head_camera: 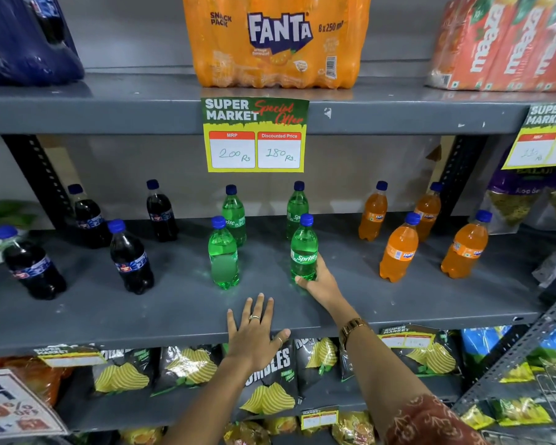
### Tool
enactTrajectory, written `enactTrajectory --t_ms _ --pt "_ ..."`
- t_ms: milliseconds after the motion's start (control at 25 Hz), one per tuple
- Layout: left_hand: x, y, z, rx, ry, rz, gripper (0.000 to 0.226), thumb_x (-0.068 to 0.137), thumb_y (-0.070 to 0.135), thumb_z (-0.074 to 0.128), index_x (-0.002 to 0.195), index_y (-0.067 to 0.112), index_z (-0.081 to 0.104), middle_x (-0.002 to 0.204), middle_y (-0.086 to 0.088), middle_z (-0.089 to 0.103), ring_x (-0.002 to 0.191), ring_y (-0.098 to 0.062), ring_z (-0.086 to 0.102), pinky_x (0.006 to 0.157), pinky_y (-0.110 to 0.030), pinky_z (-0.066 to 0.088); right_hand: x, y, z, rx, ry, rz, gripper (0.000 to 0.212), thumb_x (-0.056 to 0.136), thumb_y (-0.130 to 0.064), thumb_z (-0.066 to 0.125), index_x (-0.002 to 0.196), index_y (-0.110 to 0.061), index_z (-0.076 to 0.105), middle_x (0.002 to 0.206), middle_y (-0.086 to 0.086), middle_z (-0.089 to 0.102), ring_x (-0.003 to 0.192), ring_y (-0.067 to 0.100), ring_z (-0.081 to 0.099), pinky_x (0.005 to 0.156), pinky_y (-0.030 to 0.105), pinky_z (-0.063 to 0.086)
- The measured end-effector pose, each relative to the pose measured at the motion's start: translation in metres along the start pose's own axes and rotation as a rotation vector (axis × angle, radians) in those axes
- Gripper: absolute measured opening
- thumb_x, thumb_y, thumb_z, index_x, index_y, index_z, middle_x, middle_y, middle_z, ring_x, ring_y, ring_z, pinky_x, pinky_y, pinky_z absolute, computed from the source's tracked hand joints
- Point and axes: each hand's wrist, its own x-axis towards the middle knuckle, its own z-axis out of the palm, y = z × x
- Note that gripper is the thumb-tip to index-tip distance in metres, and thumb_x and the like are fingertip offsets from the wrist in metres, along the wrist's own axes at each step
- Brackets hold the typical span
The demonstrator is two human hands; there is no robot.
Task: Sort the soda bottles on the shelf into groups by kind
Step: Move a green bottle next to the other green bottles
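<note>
The right hand is wrapped around the base of a green Sprite bottle standing mid-shelf, Fanta bottles at its 3 o'clock. The left hand lies flat and empty at its 7 o'clock, under a "Special Offer" tag reading 200 Rs, 180 Rs

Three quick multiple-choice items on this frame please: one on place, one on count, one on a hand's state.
1. Where do the green bottles stand? A left B middle C right
2. How many orange bottles? A two B four C six
3. The right hand is: A gripping a green bottle B flat on the shelf C out of view

B: green bottles stand between the dark bottles and the orange bottles.
B: four stand at the right.
A: right hand wraps the front green bottle; left hand lies flat on the shelf.
</note>
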Motion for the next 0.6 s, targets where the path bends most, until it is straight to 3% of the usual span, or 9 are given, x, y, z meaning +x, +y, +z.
enactTrajectory --t_ms 120,200,240,320,360,440,600 --pt "-0.001 -0.003 0.001 -0.005 0.032 0.017 0.072 0.096 0.057 0.023 0.15 0.019 -0.006 0.159 0.001 -0.013 0.145 -0.019 -0.015 0.115 -0.049 -0.01 -0.005 -0.002 0.001 0.066 0.023 0.033 0.096 0.077 -0.009 0.07 0.146 -0.022 0.003 0.146 0.006 0.039 0.131 0.026 0.039 0.105 0.036 0.033" --pt "-0.004 -0.01 0.002 -0.008 0.073 0.025 0.072 0.097 0.056 0.023 0.15 0.016 -0.003 0.16 0.0 -0.009 0.146 -0.018 -0.011 0.117 -0.044 -0.007 -0.011 -0.001 0.005 0.185 0.167 0.043 0.09 0.073 -0.002 0.073 0.142 -0.013 0.017 0.146 0.008 0.036 0.133 0.027 0.036 0.105 0.034 0.032" --pt "-0.006 -0.015 0.003 -0.003 0.1 0.019 0.072 0.097 0.056 0.023 0.151 0.016 -0.001 0.16 0.0 -0.007 0.146 -0.018 -0.01 0.117 -0.043 -0.006 -0.016 0.0 0.008 0.228 0.263 0.032 0.075 0.07 0.002 0.074 0.131 -0.009 0.031 0.136 0.01 0.044 0.124 0.028 0.044 0.1 0.033 0.038" --pt "-0.01 -0.028 0.002 0.013 0.141 -0.009 0.072 0.096 0.057 0.023 0.151 0.016 0.001 0.16 0.001 -0.004 0.146 -0.018 -0.007 0.117 -0.044 -0.004 -0.026 -0.002 0.014 0.234 0.384 0.017 0.045 0.067 0.006 0.073 0.093 -0.015 0.043 0.092 0.005 0.054 0.087 0.025 0.052 0.075 0.03 0.044" --pt "-0.012 -0.035 0.001 0.017 0.146 -0.025 0.072 0.096 0.058 0.022 0.151 0.016 0.001 0.16 0.001 -0.004 0.147 -0.018 -0.006 0.117 -0.045 -0.004 -0.029 -0.002 0.018 0.193 0.379 0.01 0.04 0.067 0.005 0.071 0.079 -0.019 0.041 0.075 0.001 0.049 0.075 0.023 0.049 0.067 0.03 0.041" --pt "-0.014 -0.048 -0.003 0.007 0.14 -0.064 0.073 0.095 0.059 0.021 0.151 0.016 0.002 0.16 0.001 -0.003 0.147 -0.018 -0.006 0.117 -0.048 -0.005 -0.034 -0.004 0.027 0.098 0.299 -0.021 0.036 0.069 0.002 0.068 0.065 -0.022 0.041 0.061 -0.002 0.045 0.063 0.02 0.045 0.06 0.026 0.038" --pt "-0.016 -0.075 -0.014 -0.032 0.151 -0.166 0.074 0.095 0.06 0.021 0.151 0.013 0.004 0.161 -0.001 -0.001 0.147 -0.019 -0.005 0.117 -0.051 -0.004 -0.039 -0.021 0.052 0.109 0.116 -0.063 0.027 0.072 0.001 0.067 0.06 -0.021 0.055 0.056 -0.004 0.053 0.055 0.01 0.048 0.055 0.012 0.041"
